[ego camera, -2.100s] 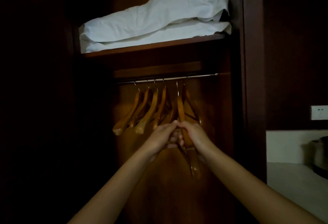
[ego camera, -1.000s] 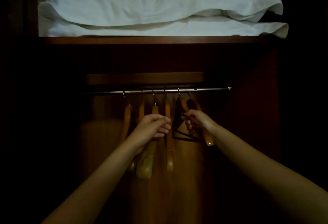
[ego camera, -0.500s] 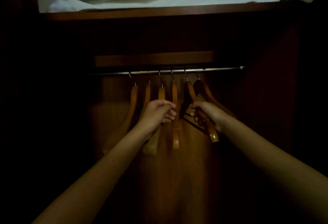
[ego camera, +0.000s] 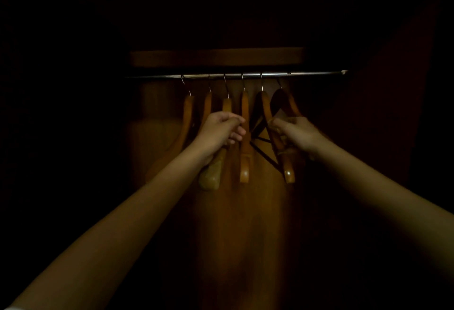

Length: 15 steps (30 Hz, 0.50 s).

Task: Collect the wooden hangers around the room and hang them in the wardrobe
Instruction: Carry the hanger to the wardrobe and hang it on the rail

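One wide-angle view is taken from the head, faced forward into the wardrobe [ego camera: 245,223]; the rail [ego camera: 235,75] is seen close, in the upper half, and both forearms [ego camera: 122,223] are seen entering from the lower corners
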Tool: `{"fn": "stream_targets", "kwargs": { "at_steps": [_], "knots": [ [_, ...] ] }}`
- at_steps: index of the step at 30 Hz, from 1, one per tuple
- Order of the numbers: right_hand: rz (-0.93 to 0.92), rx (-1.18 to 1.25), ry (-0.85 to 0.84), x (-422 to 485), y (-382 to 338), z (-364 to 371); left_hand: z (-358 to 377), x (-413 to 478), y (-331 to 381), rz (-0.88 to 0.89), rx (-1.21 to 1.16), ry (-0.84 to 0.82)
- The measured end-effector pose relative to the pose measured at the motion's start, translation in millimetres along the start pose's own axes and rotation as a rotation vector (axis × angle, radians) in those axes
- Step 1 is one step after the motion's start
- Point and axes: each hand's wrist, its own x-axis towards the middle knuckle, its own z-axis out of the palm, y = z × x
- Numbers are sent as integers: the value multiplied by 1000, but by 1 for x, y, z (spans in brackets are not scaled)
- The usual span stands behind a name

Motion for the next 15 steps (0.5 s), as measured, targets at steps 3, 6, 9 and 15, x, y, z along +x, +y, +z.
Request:
{"fn": "stream_targets", "kwargs": {
  "at_steps": [3, 6, 9, 15],
  "knots": [
    [-177, -262, 206, -3, -9, -20, -1, 2, -1, -19, -24, -16],
    [-342, -433, 471, 3, -17, -52, -6, 4, -1, -29, -37, -39],
    [-234, -528, 454, 21, -13, -71, -8, 5, 1, -26, -28, -50],
    [123, -427, 2, 36, 15, -61, -5, 3, -1, -15, -29, -61]
  ]
}}
